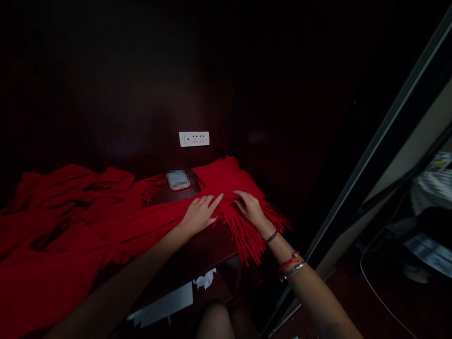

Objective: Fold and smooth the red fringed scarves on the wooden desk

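Observation:
A long red scarf (141, 223) with fringed ends stretches across a dark wooden surface, bunched and wrinkled on the left. At its right end, a flatter, layered part (222, 174) lies with its fringe (250, 240) hanging over the front edge. My left hand (198, 214), wearing a ring, rests on the scarf with its fingers stretched out and its thumb apart. To the right, my right hand (250, 207) is at the layered part, fingers loosely bent and thumb apart, with nothing visible between them. Some of the cloth under both hands is hidden.
Behind the scarf lies a phone-like object (180, 181), its face pixelated. A white socket panel (194, 139) is on the back wall. Papers (165, 306) and crumpled white paper (205, 279) lie below the surface. A metal-edged frame (381, 141) stands at the right.

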A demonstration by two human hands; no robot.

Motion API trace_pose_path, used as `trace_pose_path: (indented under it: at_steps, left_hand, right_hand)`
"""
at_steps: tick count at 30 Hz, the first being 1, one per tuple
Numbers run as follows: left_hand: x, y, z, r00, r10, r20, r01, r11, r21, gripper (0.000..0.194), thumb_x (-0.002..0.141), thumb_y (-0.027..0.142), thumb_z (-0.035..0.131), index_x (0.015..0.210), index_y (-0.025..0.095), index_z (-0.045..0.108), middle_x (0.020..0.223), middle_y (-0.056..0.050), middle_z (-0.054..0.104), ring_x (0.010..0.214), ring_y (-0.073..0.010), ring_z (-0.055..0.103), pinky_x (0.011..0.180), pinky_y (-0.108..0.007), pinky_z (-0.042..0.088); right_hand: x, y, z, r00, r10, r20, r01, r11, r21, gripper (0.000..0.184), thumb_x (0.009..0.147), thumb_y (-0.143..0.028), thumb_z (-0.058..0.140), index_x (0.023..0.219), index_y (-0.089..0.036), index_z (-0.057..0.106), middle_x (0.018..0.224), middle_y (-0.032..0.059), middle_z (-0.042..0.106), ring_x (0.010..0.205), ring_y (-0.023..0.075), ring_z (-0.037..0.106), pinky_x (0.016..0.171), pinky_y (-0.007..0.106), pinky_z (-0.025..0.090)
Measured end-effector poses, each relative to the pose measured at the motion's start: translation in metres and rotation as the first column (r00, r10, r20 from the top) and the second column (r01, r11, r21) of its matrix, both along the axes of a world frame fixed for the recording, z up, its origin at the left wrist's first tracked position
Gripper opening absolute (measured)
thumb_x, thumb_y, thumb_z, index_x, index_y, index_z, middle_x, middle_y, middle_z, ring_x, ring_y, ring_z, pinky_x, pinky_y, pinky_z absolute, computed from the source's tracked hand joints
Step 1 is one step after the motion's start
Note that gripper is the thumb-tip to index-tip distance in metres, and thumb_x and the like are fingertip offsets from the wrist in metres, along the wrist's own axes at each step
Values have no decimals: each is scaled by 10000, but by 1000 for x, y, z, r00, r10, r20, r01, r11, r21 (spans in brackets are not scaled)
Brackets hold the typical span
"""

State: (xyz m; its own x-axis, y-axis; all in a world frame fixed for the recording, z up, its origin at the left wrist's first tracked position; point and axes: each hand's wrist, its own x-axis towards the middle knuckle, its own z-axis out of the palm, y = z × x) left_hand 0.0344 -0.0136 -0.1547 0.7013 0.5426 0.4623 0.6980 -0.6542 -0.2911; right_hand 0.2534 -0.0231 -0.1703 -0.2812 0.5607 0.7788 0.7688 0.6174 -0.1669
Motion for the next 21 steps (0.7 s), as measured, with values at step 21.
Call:
trace_pose_path:
  at_steps: [21]
  left_hand:
    - [-47,-16,16,930,359,-77,-359,933,7,274,738,79,352,947,167,507,973,-94,518,879,-210,491,698,-297,409]
  right_hand:
    - [3,4,-2,999,5,-42,-6,999,-39,140,802,-161,395,753,-179,525,732,44,553,704,146,496,676,257,388]
